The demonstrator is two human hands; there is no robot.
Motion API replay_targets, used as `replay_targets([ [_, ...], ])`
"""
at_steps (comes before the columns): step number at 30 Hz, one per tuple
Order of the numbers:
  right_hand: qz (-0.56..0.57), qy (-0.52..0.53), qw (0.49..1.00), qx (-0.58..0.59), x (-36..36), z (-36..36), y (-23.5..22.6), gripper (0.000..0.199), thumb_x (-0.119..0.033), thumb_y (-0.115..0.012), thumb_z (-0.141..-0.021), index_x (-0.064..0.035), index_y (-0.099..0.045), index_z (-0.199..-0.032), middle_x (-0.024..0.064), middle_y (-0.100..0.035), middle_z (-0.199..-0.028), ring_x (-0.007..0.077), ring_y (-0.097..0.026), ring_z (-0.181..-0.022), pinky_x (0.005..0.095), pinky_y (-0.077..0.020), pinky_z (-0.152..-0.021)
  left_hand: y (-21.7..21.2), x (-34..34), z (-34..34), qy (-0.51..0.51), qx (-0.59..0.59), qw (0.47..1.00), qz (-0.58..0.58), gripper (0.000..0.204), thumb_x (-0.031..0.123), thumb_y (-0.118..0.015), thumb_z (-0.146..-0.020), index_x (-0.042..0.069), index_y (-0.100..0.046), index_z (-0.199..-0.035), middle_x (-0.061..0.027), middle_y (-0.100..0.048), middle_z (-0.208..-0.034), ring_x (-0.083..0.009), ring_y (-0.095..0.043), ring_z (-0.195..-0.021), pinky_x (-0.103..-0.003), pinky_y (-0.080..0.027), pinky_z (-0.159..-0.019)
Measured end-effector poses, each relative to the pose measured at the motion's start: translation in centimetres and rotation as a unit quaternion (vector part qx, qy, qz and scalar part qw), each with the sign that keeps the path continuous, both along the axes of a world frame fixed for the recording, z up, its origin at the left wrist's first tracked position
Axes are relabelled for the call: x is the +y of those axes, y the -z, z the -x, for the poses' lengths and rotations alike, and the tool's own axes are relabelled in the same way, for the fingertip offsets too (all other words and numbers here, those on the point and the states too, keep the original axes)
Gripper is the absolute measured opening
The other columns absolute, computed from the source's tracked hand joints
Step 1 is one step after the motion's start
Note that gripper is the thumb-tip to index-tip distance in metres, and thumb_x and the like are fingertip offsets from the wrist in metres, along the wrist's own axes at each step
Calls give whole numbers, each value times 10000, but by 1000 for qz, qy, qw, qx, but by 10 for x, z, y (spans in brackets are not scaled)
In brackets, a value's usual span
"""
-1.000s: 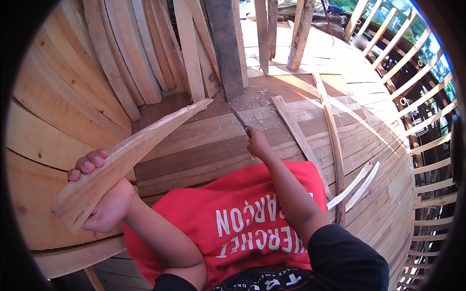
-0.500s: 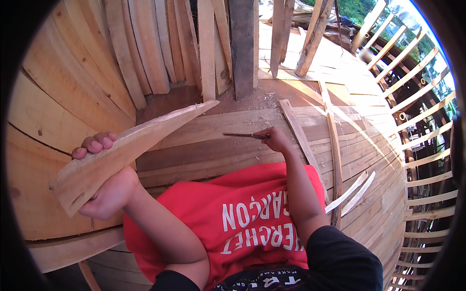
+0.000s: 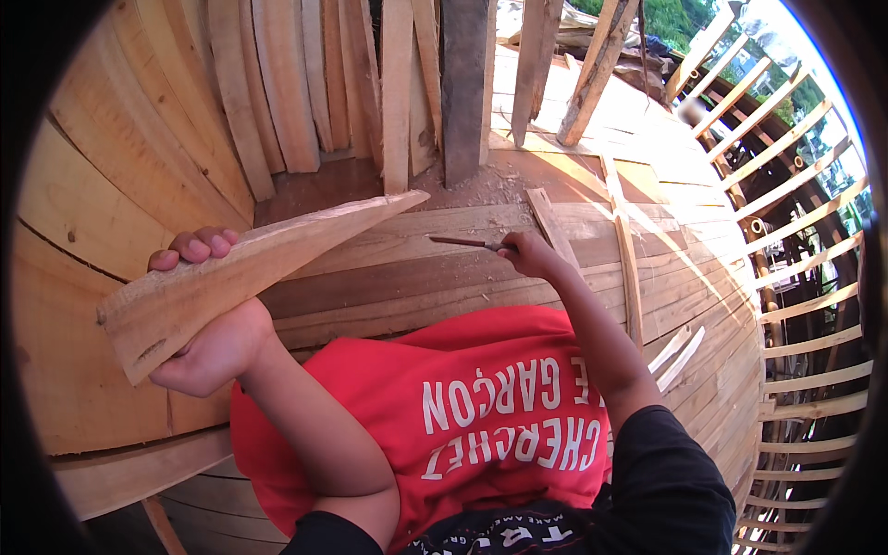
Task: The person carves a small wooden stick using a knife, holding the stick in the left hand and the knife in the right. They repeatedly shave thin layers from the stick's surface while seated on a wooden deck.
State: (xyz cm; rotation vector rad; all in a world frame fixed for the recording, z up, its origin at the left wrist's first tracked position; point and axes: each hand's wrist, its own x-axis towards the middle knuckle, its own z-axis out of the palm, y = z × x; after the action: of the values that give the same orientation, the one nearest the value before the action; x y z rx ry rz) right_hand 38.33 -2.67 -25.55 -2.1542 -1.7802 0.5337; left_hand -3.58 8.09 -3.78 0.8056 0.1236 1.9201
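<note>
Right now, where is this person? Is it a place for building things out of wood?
Probably an open-air woodworking or boat-building spot. Curved wooden planking runs all around, loose boards lean upright, and bare wooden ribs stand open to the trees. The left hand holds a tapered plank; the right hand holds a thin tool.

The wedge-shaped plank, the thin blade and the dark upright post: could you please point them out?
wedge-shaped plank (image 3: 250, 268), head view, middle of its upper face
thin blade (image 3: 458, 242), head view, mid-length
dark upright post (image 3: 462, 92), head view, front face

A pale, tapering wooden plank is gripped at its thick end by the left hand, its thin tip pointing right. A slim dark blade juts leftward from the right hand.
</note>
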Motion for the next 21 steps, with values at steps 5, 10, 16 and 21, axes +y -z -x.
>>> replay_targets([
  [5, -9, -191, 981, 25, -21, 22, 1, 502, 4, -601, -839, -106, -530, -1323, 168, -603, -924, 345, -629, -850, 419, -493, -746, -1, -2, -4, 12, -6, 1000, 13, 574, 512, -338, -727, 10, -539, -919, -174, -518, -804, -317, -503, -737, -448, -424, -753],
  [10, -6, -348, 934, -82, -43, 33, 22, 627, -26, -546, -849, -146, -417, -1451, 165, -530, -1086, 334, -571, -1019, 400, -492, -863, 1, -1, -8, 31, 9, 999, -1, 544, 460, -352, -698, -1, -531, -924, -175, -513, -815, -315, -497, -747, -445, -422, -780],
  [16, 4, -284, 933, -221, -37, -6, 40, 703, -31, -466, -880, -184, -248, -1531, 158, -503, -1084, 301, -554, -1016, 388, -500, -880, 1, -1, -14, 37, 10, 999, 5, 556, 471, -349, -707, -5, -532, -930, -177, -512, -818, -317, -498, -751, -444, -422, -774],
  [21, 62, -156, 954, -249, -39, -38, 37, 728, -15, -464, -881, -168, -199, -1542, 154, -491, -1047, 313, -569, -959, 398, -518, -817, 2, -2, -14, 37, 17, 999, 5, 557, 469, -349, -707, -9, -537, -924, -182, -511, -818, -320, -499, -754, -441, -425, -768],
])
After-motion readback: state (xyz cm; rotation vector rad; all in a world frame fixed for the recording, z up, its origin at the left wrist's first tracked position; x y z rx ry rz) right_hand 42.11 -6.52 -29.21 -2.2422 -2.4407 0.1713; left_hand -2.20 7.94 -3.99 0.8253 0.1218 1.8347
